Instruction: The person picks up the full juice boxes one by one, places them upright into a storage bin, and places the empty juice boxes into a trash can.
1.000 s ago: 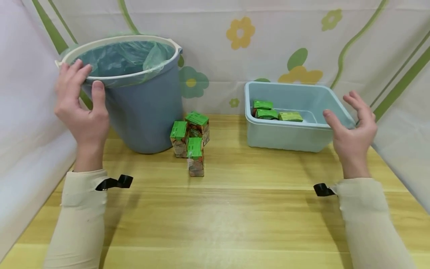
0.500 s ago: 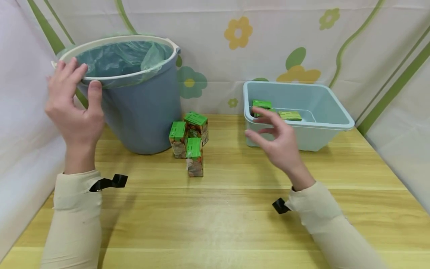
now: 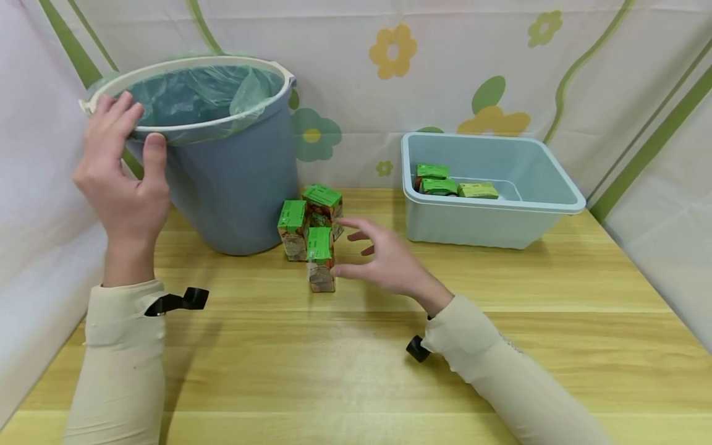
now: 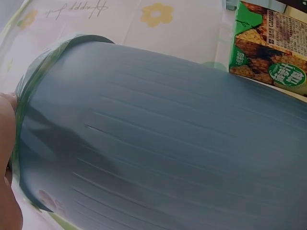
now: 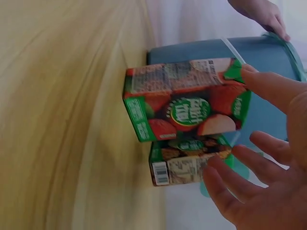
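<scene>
My left hand [image 3: 125, 179] rests at the near left rim of a blue trash bin [image 3: 233, 191] lined with a thin green bag [image 3: 250, 93]. Its fingers lie over the rim, thumb against the outer wall. Beside the bin stand three small green-topped juice boxes. My right hand [image 3: 389, 259] is spread at the right of the front juice box [image 3: 321, 266], fingers apart and thumb tip close to the box; contact is unclear. The right wrist view shows this red-fruit juice box [image 5: 187, 103] upright, with a second juice box [image 5: 189, 163] behind it.
At the back right stands a light blue plastic tub [image 3: 467, 225] with several green-topped boxes [image 3: 439, 186] inside. A white cloth [image 3: 345, 62] with flower prints hangs behind. Everything stands on a wooden table [image 3: 356, 371].
My right hand has swept left from beside the tub, past its front, to the front juice box. The left hand has stayed at the bin's rim. Bin and boxes have not moved.
</scene>
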Demonstrator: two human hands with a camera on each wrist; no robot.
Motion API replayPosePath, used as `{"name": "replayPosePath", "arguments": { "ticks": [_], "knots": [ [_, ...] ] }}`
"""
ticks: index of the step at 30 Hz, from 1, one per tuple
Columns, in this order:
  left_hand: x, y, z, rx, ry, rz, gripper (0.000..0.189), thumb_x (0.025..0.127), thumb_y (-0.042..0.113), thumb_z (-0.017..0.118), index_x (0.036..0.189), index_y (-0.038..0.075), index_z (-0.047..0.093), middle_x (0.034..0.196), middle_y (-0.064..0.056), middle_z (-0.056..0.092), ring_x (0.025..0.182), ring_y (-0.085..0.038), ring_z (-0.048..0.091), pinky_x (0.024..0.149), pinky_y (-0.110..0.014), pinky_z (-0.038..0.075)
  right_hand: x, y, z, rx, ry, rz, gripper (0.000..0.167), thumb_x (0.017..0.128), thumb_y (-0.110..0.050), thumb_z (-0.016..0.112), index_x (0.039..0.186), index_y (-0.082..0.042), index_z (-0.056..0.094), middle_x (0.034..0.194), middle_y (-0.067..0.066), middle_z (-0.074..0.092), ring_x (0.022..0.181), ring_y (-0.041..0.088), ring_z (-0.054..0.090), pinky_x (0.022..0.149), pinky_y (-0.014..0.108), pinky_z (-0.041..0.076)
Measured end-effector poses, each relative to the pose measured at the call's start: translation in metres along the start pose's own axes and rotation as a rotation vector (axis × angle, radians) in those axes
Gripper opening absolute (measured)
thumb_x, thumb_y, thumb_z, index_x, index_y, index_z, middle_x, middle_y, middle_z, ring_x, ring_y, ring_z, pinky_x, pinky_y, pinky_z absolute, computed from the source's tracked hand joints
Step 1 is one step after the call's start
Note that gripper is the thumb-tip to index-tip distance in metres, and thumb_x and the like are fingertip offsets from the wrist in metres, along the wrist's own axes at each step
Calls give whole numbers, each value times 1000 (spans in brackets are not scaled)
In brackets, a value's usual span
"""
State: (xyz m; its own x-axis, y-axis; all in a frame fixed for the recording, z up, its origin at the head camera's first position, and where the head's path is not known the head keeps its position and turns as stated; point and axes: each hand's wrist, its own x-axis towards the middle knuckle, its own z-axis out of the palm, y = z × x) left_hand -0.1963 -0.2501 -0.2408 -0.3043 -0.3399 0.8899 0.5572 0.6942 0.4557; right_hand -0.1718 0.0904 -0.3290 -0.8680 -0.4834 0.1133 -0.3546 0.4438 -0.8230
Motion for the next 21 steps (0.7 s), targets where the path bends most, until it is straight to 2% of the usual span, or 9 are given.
{"name": "replayPosePath", "arguments": {
  "ticks": [4, 10, 17, 21],
  "knots": [
    [0, 3, 0, -28, 7, -2, 36, 96, 40, 72, 122, 16, 81, 131, -4, 77, 138, -9, 63, 126, -30, 40, 5, -3, 11, -8, -36, 12, 89, 87, -34, 90, 162, -24, 44, 164, -3, 49, 140, 30, 58, 107, 52, 57],
    [-1, 2, 1, -45, 12, -11, 35, 96, 40, 73, 121, 18, 81, 129, -5, 78, 137, -9, 63, 126, -30, 40, 10, -5, 21, -25, 9, -4, 90, 87, -31, 90, 163, -24, 42, 165, -5, 47, 136, 27, 61, 103, 49, 59],
    [-1, 3, 0, -54, 12, -34, 32, 95, 33, 71, 122, 18, 81, 129, -4, 78, 137, -10, 63, 126, -29, 40, 16, -8, 25, -69, 19, 10, 83, 91, -29, 87, 162, -29, 45, 164, -5, 48, 132, 25, 63, 98, 46, 62],
    [-1, 4, 0, -59, 12, -40, 32, 94, 32, 71, 121, 18, 81, 128, -4, 78, 137, -10, 63, 126, -29, 40, 17, -8, 25, -74, 29, 16, 80, 90, -27, 87, 160, -26, 48, 160, -2, 54, 127, 24, 66, 94, 42, 63]
  ]
}}
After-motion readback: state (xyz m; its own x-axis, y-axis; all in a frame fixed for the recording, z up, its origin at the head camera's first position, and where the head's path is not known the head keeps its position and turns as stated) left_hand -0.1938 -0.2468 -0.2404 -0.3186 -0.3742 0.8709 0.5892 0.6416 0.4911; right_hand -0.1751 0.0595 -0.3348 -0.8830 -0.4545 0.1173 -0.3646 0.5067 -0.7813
